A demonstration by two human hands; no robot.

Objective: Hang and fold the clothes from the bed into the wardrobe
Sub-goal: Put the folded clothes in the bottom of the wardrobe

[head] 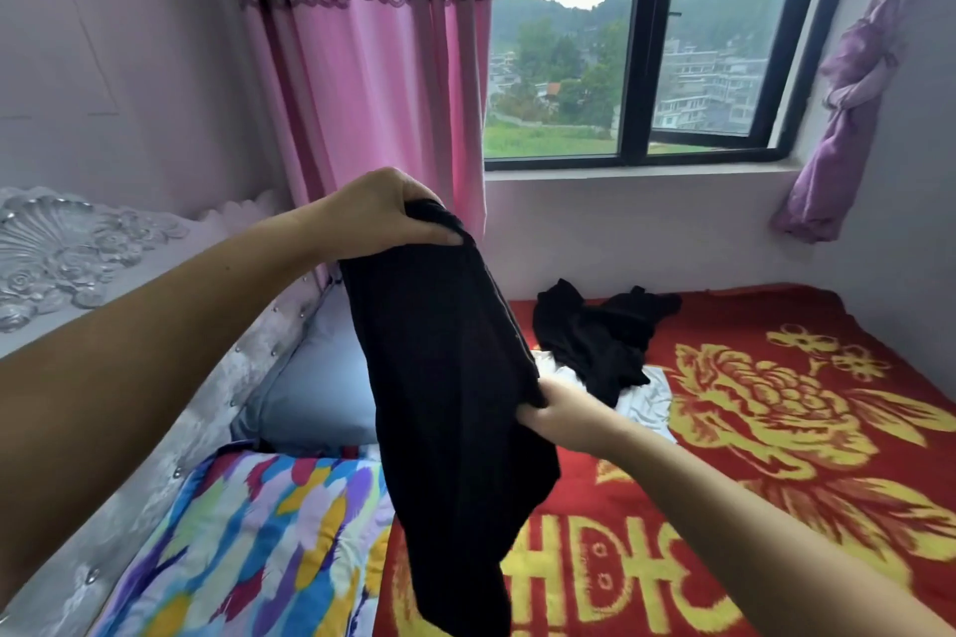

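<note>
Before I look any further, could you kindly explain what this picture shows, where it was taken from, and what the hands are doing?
There is no machine here: a person wears a camera on the head, so this single view looks forward and down at their own arms. The left hand grips the top of a black garment and holds it up over the bed; the right hand pinches its edge lower down. On the red and gold blanket lie another crumpled black garment and a white piece of cloth partly under it. A colourful quilt lies at the left, near a pink curtain and a window.
</note>
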